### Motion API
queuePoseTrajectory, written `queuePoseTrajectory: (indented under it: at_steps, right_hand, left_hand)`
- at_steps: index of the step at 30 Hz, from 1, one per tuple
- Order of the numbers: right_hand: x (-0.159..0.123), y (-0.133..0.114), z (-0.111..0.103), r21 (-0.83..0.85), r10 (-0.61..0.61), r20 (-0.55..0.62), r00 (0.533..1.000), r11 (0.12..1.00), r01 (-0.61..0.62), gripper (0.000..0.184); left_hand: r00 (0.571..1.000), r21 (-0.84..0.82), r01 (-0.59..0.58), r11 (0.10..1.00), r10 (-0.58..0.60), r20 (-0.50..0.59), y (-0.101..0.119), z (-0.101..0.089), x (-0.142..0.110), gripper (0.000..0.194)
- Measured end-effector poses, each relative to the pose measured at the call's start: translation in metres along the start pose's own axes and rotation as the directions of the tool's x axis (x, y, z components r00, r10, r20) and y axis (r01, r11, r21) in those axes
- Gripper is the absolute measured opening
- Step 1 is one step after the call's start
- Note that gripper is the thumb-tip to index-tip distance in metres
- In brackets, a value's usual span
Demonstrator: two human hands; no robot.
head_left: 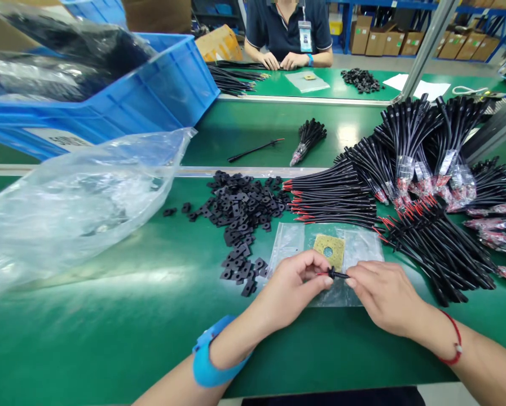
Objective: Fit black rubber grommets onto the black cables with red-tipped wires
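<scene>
My left hand (297, 287) pinches a small black rubber piece (331, 273), which sits around a black cable (341, 276). A red wire end shows beside my left fingers. Closed on the same cable from the other side is my right hand (382, 293), hiding the rest of it. Both hands are over a clear plastic bag (287, 239) with a yellow sponge square (337, 248) on it, its round hole showing. Left of the bag lies a heap of small black pieces (244, 206). Just beyond it, black cables with red ends (335, 194) lie in a row.
A blue bin (151, 84) stands at the back left, a large clear bag (79, 197) in front. Bundled cables (409, 129) and loose cables (439, 248) pile up at the right. A person (287, 34) works across the green table (130, 338); a metal post (430, 51) rises at the right.
</scene>
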State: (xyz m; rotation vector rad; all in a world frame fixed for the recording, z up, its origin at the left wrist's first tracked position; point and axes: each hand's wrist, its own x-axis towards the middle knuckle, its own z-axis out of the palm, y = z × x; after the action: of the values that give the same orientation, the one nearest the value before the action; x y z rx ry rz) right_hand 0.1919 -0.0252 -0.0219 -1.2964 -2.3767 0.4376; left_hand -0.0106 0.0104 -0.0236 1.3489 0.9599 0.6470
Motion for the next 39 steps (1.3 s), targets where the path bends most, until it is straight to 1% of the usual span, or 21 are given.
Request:
queuePoseTrajectory:
  at_steps: [1, 2, 4, 6, 8, 10, 13, 16, 20, 22, 25, 27, 30, 32, 33, 35, 36, 37, 39]
  right_hand:
    - [0.0, -0.001, -0.001, 0.106, 0.056, 0.062, 0.997, 0.992, -0.062, 0.031]
    - [0.0, -0.001, -0.002, 0.209, 0.105, 0.127, 0.986, 0.969, -0.13, 0.031]
    - [0.001, -0.002, -0.003, 0.37, 0.166, 0.243, 0.956, 0.895, -0.25, 0.033]
    - [0.001, -0.001, -0.003, 0.45, 0.198, 0.296, 0.934, 0.834, -0.319, 0.034]
    - [0.001, 0.0, -0.002, 0.469, 0.223, 0.306, 0.926, 0.811, -0.35, 0.035]
    - [0.001, 0.001, 0.0, 0.458, 0.241, 0.301, 0.923, 0.812, -0.361, 0.034]
    - [0.001, 0.0, 0.004, 0.432, 0.23, 0.309, 0.923, 0.83, -0.352, 0.034]
    - [0.001, -0.001, 0.008, 0.422, 0.201, 0.298, 0.933, 0.849, -0.318, 0.035]
    - [0.001, -0.002, 0.012, 0.44, 0.173, 0.285, 0.943, 0.85, -0.289, 0.036]
    - [0.003, -0.002, 0.012, 0.455, 0.16, 0.286, 0.945, 0.845, -0.281, 0.036]
    - [0.007, -0.003, 0.009, 0.451, 0.144, 0.275, 0.951, 0.854, -0.26, 0.035]
    - [0.008, -0.003, 0.007, 0.393, 0.143, 0.239, 0.96, 0.89, -0.231, 0.031]
    - [0.007, -0.001, 0.007, 0.262, 0.158, 0.094, 0.983, 0.949, -0.177, 0.02]
    - [0.004, 0.0, 0.009, 0.166, 0.13, 0.006, 0.991, 0.978, -0.129, 0.019]
    - [0.002, 0.0, 0.009, 0.126, 0.108, -0.012, 0.994, 0.986, -0.106, 0.021]
    - [0.0, 0.0, 0.009, 0.121, 0.091, 0.022, 0.996, 0.988, -0.093, 0.025]
    - [0.0, 0.0, 0.009, 0.17, 0.104, 0.071, 0.992, 0.979, -0.115, 0.026]
    - [0.0, 0.0, 0.008, 0.247, 0.128, 0.136, 0.982, 0.956, -0.159, 0.028]
    - [0.002, -0.001, 0.006, 0.421, 0.174, 0.299, 0.938, 0.858, -0.294, 0.032]
  left_hand:
    - [0.998, 0.126, -0.066, 0.99, 0.067, -0.002, 0.001, 0.0, -0.001, 0.005]
    - [0.991, 0.241, -0.131, 0.962, 0.132, 0.012, 0.003, -0.001, -0.002, 0.003]
    - [0.972, 0.39, -0.235, 0.89, 0.227, 0.067, 0.005, -0.001, -0.004, 0.007]
    - [0.958, 0.443, -0.285, 0.85, 0.264, 0.109, 0.006, 0.0, -0.005, 0.009]
    - [0.954, 0.455, -0.297, 0.84, 0.276, 0.114, 0.005, 0.001, -0.006, 0.009]
    - [0.953, 0.456, -0.3, 0.838, 0.284, 0.104, 0.004, 0.003, -0.006, 0.008]
    - [0.95, 0.458, -0.308, 0.834, 0.299, 0.095, 0.003, 0.004, -0.006, 0.008]
    - [0.955, 0.457, -0.296, 0.839, 0.275, 0.112, 0.002, 0.004, -0.006, 0.008]
    - [0.958, 0.44, -0.286, 0.851, 0.239, 0.158, -0.002, 0.005, -0.004, 0.009]
    - [0.957, 0.429, -0.288, 0.856, 0.239, 0.166, -0.005, 0.006, -0.003, 0.009]
    - [0.958, 0.428, -0.285, 0.858, 0.249, 0.14, -0.005, 0.006, -0.001, 0.007]
    - [0.963, 0.43, -0.27, 0.861, 0.251, 0.102, -0.004, 0.006, -0.001, 0.008]
    - [0.973, 0.384, -0.224, 0.896, 0.23, 0.03, -0.001, 0.005, 0.0, 0.007]
    - [0.976, 0.337, -0.203, 0.919, 0.216, 0.001, -0.001, 0.005, 0.0, 0.007]
    - [0.977, 0.323, -0.199, 0.925, 0.212, -0.004, -0.001, 0.005, 0.0, 0.007]
    - [0.978, 0.318, -0.201, 0.927, 0.209, 0.009, -0.002, 0.006, 0.0, 0.007]
    - [0.977, 0.325, -0.207, 0.923, 0.21, 0.027, -0.003, 0.006, 0.0, 0.007]
    - [0.976, 0.337, -0.219, 0.916, 0.213, 0.053, -0.004, 0.006, 0.0, 0.006]
    - [0.967, 0.368, -0.253, 0.895, 0.226, 0.117, -0.005, 0.006, -0.001, 0.005]
